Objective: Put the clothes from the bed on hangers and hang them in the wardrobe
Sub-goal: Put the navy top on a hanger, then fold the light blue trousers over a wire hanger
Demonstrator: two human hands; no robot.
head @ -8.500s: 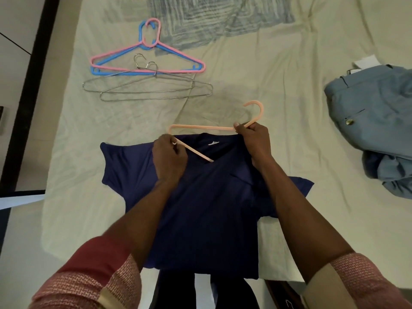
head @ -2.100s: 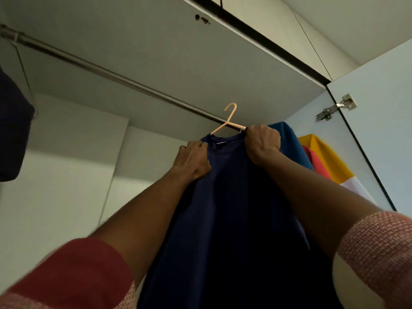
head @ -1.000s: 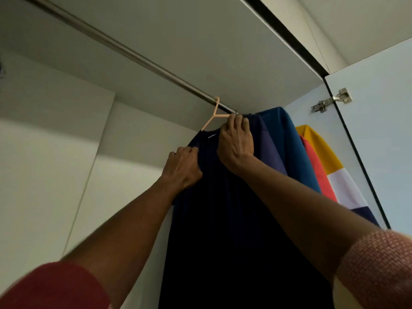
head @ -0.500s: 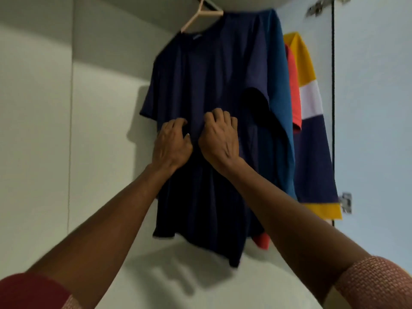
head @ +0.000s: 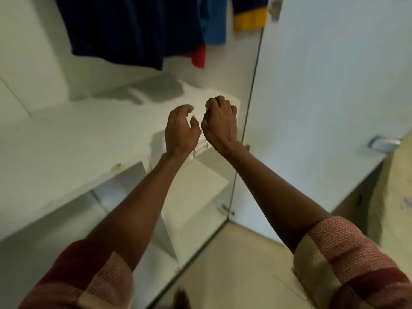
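Below hung navy cotton T-shirt [head: 124,30]: left hand [head: 181,130], right hand [head: 219,123] loosely curled, grip released, nothing held. Advisable: turn bedward, fetch next garment.

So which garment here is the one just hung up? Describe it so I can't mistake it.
Look to the top of the open wardrobe, where hems hang above the white shelf. It is the navy shirt, the leftmost and widest piece. To its right hang a lighter blue one, a red corner and a yellow band.

Cut off by the top edge: hanging navy blue T-shirt [head: 124,27], blue garment [head: 213,23] and yellow-banded garment [head: 249,17] beside it; hangers unseen.
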